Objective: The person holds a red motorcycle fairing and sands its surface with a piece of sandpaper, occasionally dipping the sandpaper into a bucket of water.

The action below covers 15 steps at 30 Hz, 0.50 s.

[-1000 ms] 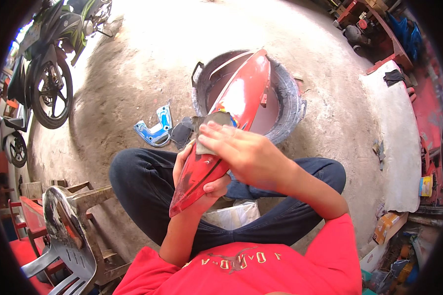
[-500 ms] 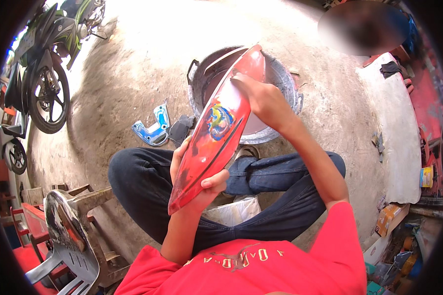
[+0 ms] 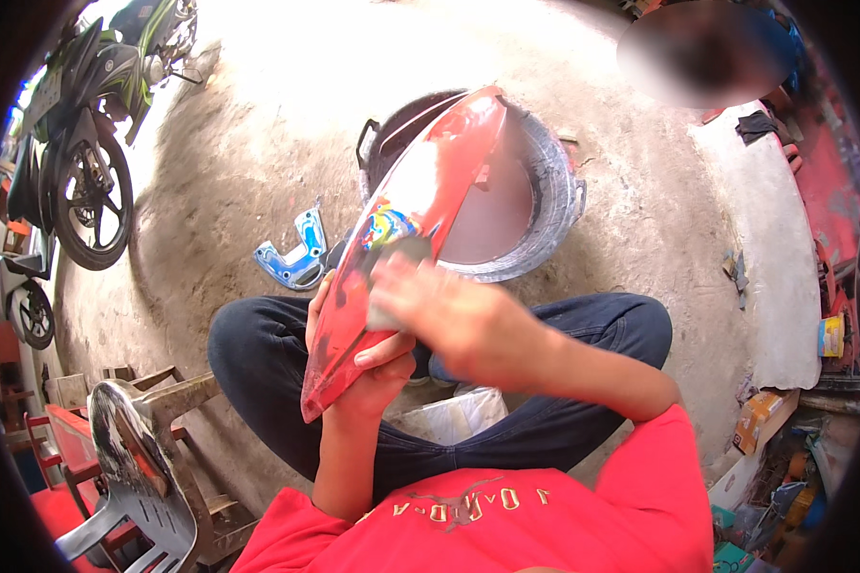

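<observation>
A long red motorcycle body panel (image 3: pixel 440 181) with a multicoloured decal slants across my lap, its far end over the large grey basin (image 3: pixel 551 239) of murky water. My left hand (image 3: pixel 377 371) grips the panel from beneath near its close end, thumb over the edge. Flat against the panel's face below the decal, my right hand (image 3: pixel 463 320) presses a grey sheet of sandpaper (image 3: pixel 382 318); motion blurs these fingers. Dark scuffed patches show on the red surface around them.
A blue and white curved part (image 3: pixel 298 256) lies on the concrete left of the basin. A motorcycle (image 3: pixel 91 181) stands far left; a worn plastic chair (image 3: pixel 148 477) is near left. A white slab (image 3: pixel 769 258) runs along the right. Another person, blurred, is at upper right.
My right hand has come down the panel from its far part to below the decal. The panel has shifted slightly left and its face has turned a little.
</observation>
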### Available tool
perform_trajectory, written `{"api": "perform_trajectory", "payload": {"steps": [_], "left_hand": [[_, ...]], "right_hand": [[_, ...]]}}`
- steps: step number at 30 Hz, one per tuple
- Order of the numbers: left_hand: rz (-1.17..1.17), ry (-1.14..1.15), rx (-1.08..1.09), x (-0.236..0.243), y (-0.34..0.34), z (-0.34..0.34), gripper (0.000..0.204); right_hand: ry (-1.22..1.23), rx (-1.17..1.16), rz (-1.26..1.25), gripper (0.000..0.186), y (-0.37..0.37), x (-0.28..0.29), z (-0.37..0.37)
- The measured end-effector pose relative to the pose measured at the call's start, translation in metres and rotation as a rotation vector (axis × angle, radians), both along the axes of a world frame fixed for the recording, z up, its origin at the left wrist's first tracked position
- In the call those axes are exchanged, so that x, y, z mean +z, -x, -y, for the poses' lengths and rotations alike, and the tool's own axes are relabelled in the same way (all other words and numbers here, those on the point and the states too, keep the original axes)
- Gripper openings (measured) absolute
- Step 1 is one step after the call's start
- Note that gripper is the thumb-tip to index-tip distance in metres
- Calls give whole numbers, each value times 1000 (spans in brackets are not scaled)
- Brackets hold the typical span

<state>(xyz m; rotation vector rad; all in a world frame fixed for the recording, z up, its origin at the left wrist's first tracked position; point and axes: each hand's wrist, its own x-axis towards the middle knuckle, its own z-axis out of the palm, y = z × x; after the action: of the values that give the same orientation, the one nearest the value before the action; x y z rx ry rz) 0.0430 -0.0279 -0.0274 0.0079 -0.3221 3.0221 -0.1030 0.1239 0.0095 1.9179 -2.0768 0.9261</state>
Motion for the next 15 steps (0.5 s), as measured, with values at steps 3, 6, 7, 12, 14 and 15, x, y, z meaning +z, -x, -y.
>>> {"api": "perform_trajectory", "payload": {"steps": [3,6,7,12,14,15], "left_hand": [[82,15,19,1,-3,0,60],[94,21,11,-4,-7,-1,60],[124,42,34,-6,-8,-1,61],[68,10,60,-4,-8,3,62],[91,23,40,2,-5,1,62],[88,21,29,5,-4,-1,62]], "right_hand": [[12,-86,-31,38,19,-12,2],[-81,-340,192,38,37,-19,-1],[15,-226,73,38,25,-15,0],[54,-60,-58,36,-1,-9,-1],[-27,-308,143,32,27,-10,-1],[-50,-284,115,32,25,-10,-2]]}}
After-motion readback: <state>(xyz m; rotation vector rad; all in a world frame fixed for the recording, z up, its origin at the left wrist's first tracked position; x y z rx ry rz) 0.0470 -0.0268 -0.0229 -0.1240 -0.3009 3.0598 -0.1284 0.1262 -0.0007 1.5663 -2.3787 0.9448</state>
